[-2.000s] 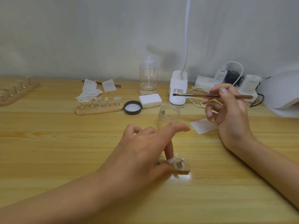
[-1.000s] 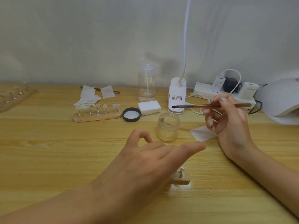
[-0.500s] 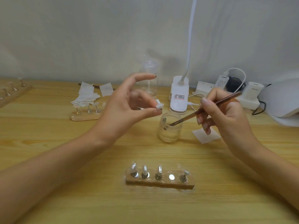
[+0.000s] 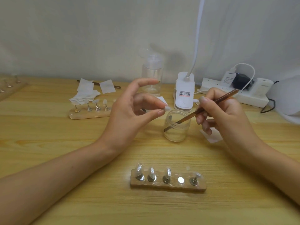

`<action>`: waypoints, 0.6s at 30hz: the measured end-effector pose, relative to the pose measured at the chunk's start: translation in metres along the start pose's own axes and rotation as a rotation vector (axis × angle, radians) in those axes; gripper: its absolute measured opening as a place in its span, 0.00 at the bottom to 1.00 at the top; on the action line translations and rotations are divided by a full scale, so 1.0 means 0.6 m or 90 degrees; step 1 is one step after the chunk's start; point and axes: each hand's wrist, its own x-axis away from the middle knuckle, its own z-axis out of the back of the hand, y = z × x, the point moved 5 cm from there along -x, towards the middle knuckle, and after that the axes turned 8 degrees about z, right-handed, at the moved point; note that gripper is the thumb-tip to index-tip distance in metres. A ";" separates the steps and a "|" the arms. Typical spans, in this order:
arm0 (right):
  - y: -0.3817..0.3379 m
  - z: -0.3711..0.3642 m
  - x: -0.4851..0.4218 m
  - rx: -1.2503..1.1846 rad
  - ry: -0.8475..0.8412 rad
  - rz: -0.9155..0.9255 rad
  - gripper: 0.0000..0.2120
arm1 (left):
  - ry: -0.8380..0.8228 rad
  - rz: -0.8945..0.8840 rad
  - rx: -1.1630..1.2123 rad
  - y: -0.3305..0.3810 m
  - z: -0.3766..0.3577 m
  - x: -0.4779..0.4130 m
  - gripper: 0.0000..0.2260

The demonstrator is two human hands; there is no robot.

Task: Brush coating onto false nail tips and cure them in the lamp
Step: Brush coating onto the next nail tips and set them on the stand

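Head view: pale yellow wood-grain bench [image 4: 48,143] runs wall to wall, w/ a plain grey-white wall [image 4: 97,30] behind.

Left hand [image 4: 129,114] is raised over mid-bench. Thumb and a finger pinch a small white false nail tip [image 4: 167,108] just above the left rim of a small clear glass jar [image 4: 177,127]; index finger is lifted clear.

Right hand [image 4: 227,114] grips a thin brown-handled brush [image 4: 211,104], tilted, w/ the bristle end down inside the jar.

Near edge: short wooden holder strip [image 4: 167,186] w/ four metal stands carrying clear tips; 4th spot is a bare silver disc [image 4: 181,180].

Far left: second wooden strip of tips on stands [image 4: 87,115], w/ a heap of white wipes [image 4: 84,95] behind it.

At the back: clear pump bottle [image 4: 151,75], white clip-on desk lamp base [image 4: 184,93], white power strip w/ plugs [image 4: 243,96].

Right edge: rounded white curing lamp [image 4: 285,98], partly cut off.

A white paper square [image 4: 214,138] lies just under the right hand.
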 end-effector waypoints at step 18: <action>0.027 0.025 0.003 -0.158 0.084 -0.016 0.11 | -0.011 0.055 -0.054 -0.011 -0.003 0.001 0.26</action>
